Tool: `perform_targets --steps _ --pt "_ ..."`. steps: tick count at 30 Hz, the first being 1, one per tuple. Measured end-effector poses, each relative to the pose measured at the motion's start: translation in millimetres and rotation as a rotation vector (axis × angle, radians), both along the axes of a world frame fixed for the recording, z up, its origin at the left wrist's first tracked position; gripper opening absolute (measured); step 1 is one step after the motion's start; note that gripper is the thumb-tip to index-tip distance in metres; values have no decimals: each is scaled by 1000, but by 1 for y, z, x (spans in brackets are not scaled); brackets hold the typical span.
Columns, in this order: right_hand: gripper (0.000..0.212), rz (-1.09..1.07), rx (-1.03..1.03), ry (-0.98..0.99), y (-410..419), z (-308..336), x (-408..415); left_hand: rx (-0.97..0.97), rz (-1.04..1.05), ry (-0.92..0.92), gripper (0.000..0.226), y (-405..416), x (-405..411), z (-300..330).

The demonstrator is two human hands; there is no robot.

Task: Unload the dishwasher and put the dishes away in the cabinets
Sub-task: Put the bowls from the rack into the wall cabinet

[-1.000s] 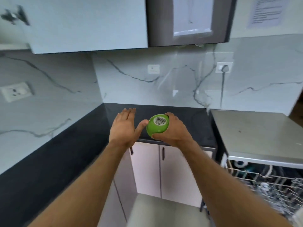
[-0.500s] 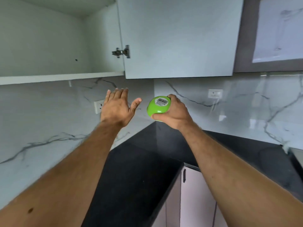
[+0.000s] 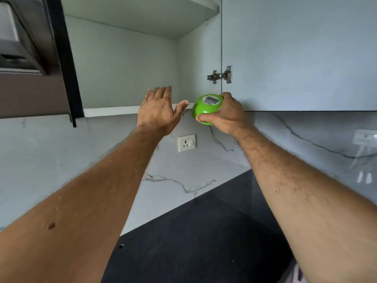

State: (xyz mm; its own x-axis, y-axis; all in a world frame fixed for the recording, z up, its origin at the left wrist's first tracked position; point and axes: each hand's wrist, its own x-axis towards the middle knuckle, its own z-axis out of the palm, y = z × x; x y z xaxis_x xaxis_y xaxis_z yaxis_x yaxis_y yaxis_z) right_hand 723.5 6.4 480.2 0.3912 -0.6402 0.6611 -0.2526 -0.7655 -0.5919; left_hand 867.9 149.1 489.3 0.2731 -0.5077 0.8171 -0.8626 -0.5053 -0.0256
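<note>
Bowl (image 3: pixel 207 108) up at shelf height, green, turned base-out with a barcode sticker facing us, its inside hidden. Right hand (image 3: pixel 223 115) grips it, fingers (image 3: pixel 204 118) curled round the near rim, the rest tucked behind the bowl. Left hand (image 3: pixel 159 111) is raised just beside it, flat and spread, thumb pointing toward the bowl but apart from it, fingertips blurred. Both sit in front of the shelf (image 3: pixel 114 111) edge of the open cabinet (image 3: pixel 126 64), bare as far as it shows. Door (image 3: pixel 295 54) swung open on the right, hinge (image 3: pixel 221 74) visible. Socket (image 3: pixel 186 143) on the marble wall below; black table (image 3: pixel 204 242) cut off at the bottom edge.
</note>
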Motion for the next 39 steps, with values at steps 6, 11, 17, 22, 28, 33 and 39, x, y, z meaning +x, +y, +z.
perform_targets --steps 6,11,17,22,28,33,39 --pt "101 72 -72 -3 -23 38 51 -82 103 18 60 -32 37 31" --pt "108 86 -58 -25 -51 64 91 -34 149 89 71 -60 62 58" --pt "103 155 -52 56 -89 88 138 32 279 235 70 -84 80 86" --pt "108 146 -41 234 -112 95 174 110 384 347 74 -110 103 93" --pt "90 106 -72 435 -130 107 209 244 503 405 60 -133 117 103" --pt "82 169 -34 518 -151 121 232 333 535 414 64 -140 124 118" --pt "96 134 -22 653 -170 117 256 452 549 458 71 -148 142 104"
